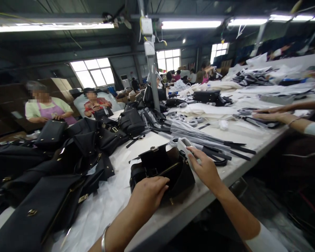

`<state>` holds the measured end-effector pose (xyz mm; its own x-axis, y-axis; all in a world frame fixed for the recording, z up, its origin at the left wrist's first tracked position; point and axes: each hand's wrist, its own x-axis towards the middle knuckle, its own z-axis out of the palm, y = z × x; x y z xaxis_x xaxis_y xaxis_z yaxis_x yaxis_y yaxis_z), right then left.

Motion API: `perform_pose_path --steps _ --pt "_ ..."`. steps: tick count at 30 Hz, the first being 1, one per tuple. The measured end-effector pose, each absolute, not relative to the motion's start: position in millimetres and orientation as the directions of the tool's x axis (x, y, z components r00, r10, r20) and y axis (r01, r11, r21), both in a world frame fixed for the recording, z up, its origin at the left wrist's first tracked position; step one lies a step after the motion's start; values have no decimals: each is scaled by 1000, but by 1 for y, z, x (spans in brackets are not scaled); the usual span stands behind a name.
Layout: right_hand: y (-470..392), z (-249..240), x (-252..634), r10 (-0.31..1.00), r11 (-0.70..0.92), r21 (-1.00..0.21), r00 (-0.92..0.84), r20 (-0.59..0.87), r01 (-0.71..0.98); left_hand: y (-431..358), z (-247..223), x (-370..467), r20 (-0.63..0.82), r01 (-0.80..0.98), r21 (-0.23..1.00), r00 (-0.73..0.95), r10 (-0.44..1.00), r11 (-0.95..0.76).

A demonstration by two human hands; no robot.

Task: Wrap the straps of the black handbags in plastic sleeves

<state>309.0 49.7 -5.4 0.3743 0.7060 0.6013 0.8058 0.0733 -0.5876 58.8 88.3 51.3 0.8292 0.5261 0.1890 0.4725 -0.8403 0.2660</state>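
Note:
A black handbag with a gold zip stands open on the white table in front of me. My left hand is at the bag's near left edge, its fingers curled together over the rim; whatever they pinch is hidden. My right hand lies at the bag's right side, fingers spread over a white box-like object. Plastic-wrapped black straps lie just behind the bag.
Black bags are heaped on the left, with clear plastic sheets beside them. A metal post rises behind. Another person's hands work at the right. Two people sit beyond the heap.

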Motion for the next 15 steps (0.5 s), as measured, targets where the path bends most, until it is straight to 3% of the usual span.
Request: perform_pose_path --steps 6,11,15 --pt "90 -6 406 820 -201 -477 413 397 856 81 51 53 375 398 276 793 480 -875" --pt "123 -22 472 839 -482 -261 526 137 837 68 42 39 580 287 202 735 350 -936" --pt "136 -32 484 841 -540 -86 542 -4 837 61 38 19 640 252 103 724 258 -962"
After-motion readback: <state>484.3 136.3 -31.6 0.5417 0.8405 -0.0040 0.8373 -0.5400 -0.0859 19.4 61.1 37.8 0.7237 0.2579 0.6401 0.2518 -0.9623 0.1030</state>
